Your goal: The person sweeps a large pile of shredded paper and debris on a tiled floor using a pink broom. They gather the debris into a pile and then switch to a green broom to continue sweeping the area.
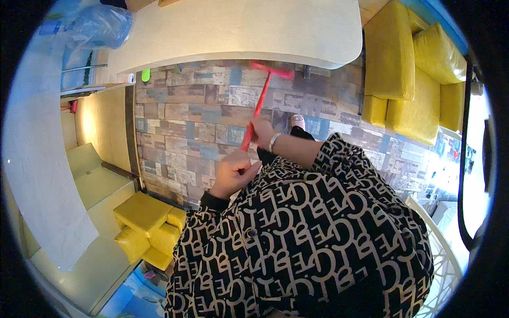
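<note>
A long-handled red floor tool [260, 99], a broom or mop, slants down in front of me. Its wide head [274, 72] rests near the floor, just by the edge of the pale counter; blur hides whether it has bristles or a pad. My right hand [262, 133], with a bracelet at the wrist, grips the handle partway along. Closer to my body, my left hand [232, 173] is closed around the handle's upper end, its thumb sticking out. Below the tool spreads patchwork wood-pattern flooring [199, 115].
The pale counter [238, 31] crosses ahead with a rounded right corner. A yellow armchair [413, 103] stands right; more yellow seating [147, 222] is lower left. A bright green object [146, 75] lies by the counter. A clear plastic bag [101, 28] sits upper left. My foot [298, 121] shows.
</note>
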{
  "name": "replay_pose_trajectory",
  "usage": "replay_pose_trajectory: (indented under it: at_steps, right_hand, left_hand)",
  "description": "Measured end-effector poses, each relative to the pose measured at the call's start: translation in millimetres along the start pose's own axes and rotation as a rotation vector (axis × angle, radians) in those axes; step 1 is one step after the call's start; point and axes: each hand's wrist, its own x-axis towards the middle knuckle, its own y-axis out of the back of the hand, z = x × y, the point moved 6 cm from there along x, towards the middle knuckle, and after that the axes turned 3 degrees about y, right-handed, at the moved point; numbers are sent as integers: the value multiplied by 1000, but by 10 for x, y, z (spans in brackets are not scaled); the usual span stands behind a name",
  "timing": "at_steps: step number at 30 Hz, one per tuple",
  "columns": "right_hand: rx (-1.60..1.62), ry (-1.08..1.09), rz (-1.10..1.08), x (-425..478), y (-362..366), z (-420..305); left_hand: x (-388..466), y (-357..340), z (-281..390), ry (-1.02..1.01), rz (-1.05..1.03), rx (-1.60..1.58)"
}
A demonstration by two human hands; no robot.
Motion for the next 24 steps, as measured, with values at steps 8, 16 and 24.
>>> replay_pose_trajectory:
  at_steps: [8, 16, 24]
  right_hand:
    - [-381, 260, 167, 609, 242, 7]
    - [-285, 91, -13, 304, -83, -487]
    - [-243, 7, 9, 24, 26, 335]
  left_hand:
    - [-49, -305, -410, -40, 75, 152]
    - [221, -218, -438, 2, 87, 151]
    - [-341, -165, -355, -12, 2, 142]
